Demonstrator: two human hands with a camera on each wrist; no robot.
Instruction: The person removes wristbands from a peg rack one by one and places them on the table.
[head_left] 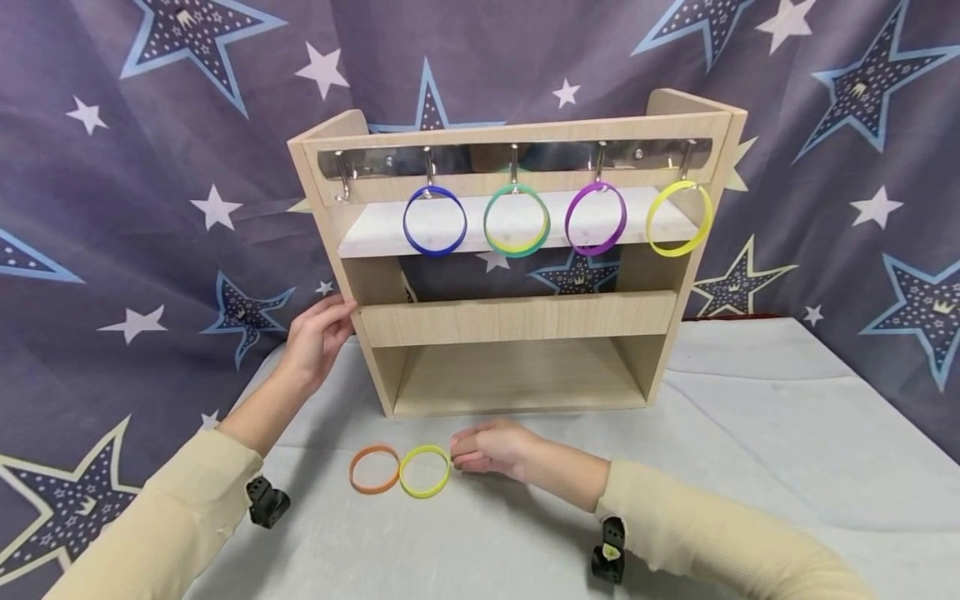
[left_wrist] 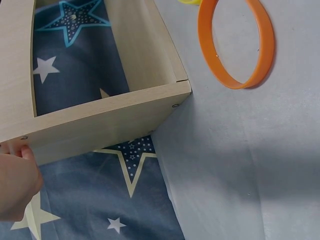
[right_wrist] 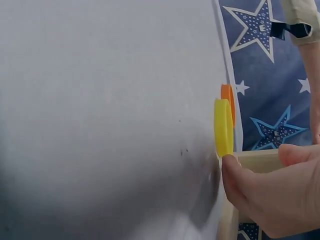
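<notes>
My left hand [head_left: 318, 337] touches the left side panel of a light wooden rack [head_left: 517, 321] with its fingertips. In the left wrist view, its fingers meet that panel's outer face. Low over the table, my right hand [head_left: 495, 450] has loosely bent fingers at the right edge of a yellow silicone wristband [head_left: 425, 496]. The right wrist view shows its fingertips right at the band's edge, the thumb held apart. An orange wristband [left_wrist: 266, 50] lies against the yellow one on its left.
On the rack's metal hook strip [head_left: 555, 157] hang a blue wristband [head_left: 436, 252], a green one [head_left: 517, 253] with yellow inside it, a purple one [head_left: 596, 250] and a yellow one [head_left: 678, 252]. The leftmost hook [head_left: 342, 179] is bare. A star-patterned curtain [head_left: 247, 208] hangs behind.
</notes>
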